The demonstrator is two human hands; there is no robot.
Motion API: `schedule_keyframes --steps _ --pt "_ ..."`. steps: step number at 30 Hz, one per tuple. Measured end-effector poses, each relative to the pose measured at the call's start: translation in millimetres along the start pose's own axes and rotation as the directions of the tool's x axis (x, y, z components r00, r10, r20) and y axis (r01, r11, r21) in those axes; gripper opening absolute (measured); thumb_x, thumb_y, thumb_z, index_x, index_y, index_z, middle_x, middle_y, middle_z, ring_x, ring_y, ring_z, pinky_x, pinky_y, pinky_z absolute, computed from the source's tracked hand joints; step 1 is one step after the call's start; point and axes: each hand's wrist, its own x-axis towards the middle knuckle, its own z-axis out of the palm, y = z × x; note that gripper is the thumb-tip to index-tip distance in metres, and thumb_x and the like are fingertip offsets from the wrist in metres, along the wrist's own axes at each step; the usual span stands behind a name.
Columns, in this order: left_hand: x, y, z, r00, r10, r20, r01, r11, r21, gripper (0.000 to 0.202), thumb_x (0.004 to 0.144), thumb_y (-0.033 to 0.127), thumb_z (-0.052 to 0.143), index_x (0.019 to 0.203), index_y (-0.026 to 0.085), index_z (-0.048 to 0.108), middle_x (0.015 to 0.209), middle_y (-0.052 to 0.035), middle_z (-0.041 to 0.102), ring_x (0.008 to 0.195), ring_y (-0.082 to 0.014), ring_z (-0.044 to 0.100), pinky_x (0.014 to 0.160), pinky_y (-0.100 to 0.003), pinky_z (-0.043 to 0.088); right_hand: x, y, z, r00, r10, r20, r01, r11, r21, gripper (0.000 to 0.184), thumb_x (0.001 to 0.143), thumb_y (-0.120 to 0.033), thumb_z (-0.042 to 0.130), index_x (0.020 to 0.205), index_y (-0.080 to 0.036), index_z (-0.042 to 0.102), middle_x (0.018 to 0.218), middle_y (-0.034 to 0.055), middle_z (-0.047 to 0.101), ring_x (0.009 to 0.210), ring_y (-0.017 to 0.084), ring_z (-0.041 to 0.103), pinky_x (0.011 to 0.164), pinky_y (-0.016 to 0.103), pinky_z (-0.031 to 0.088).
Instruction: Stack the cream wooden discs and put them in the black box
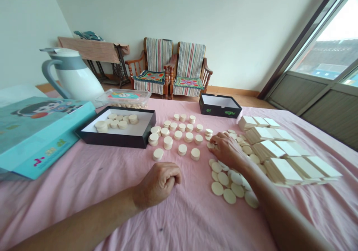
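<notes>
My left hand [158,184] rests on the pink cloth as a loose fist, with nothing showing between its fingers. My right hand [228,148] reaches to the right of the stacked discs, its fingertips bent down on a pale round wooden disc [210,145]. Short stacks of discs [182,149] stand in loose rows between the hands and the black trays. Loose discs [223,178] lie spread in a pile under and beside my right forearm, which hides some of them.
A black tray [117,141] with several disc stacks stands left; another black box [219,109] is at the back. Blocks of rectangular pale pieces [282,171] fill the right side. A turquoise box [50,146], a jug [75,74] and a clear plastic container [125,96] stand left.
</notes>
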Motion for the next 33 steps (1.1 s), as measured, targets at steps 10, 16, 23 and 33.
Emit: schedule_keyframes --steps 10,16,23,33 --pt "-1 -1 -0.1 1.000 -0.006 0.011 0.006 1.000 -0.002 0.028 0.061 -0.008 0.034 0.061 0.014 0.053 0.058 0.0016 0.057 0.054 -0.0079 0.052 0.054 -0.018 0.038 -7 -14 -6 0.996 -0.087 -0.007 0.087 0.982 0.167 0.020 0.070 -0.014 0.053 0.089 -0.019 0.056 0.085 0.0042 0.060 0.084 0.019 0.050 0.078 0.032 0.035" --pt "0 -1 -0.3 1.000 -0.005 0.002 0.005 1.000 0.007 0.028 0.062 -0.007 0.034 0.061 0.014 0.052 0.058 0.0016 0.056 0.053 -0.0074 0.052 0.054 -0.018 0.038 -6 -16 -5 0.989 -0.145 -0.041 0.151 0.935 0.321 0.019 0.073 -0.018 0.056 0.092 -0.020 0.059 0.093 0.0041 0.063 0.086 0.018 0.055 0.081 0.032 0.039" --pt "-2 0 -0.6 1.000 -0.010 0.006 0.010 1.000 -0.002 0.028 0.061 -0.007 0.034 0.061 0.013 0.053 0.058 0.0017 0.056 0.054 -0.0073 0.052 0.054 -0.017 0.038 16 24 -7 0.974 0.168 -0.152 -0.110 0.938 0.328 0.016 0.076 -0.019 0.053 0.091 -0.019 0.059 0.089 0.0044 0.065 0.073 0.016 0.061 0.068 0.028 0.046" --pt "-3 -2 -2.7 1.000 0.000 0.015 0.000 1.000 -0.004 0.028 0.061 -0.007 0.035 0.062 0.013 0.054 0.059 0.0011 0.058 0.055 -0.0077 0.054 0.056 -0.017 0.038 72 46 6 0.978 -0.067 0.196 0.012 0.963 0.269 0.050 0.071 -0.018 0.062 0.119 -0.016 0.050 0.113 0.0133 0.062 0.099 0.023 0.060 0.085 0.035 0.047"
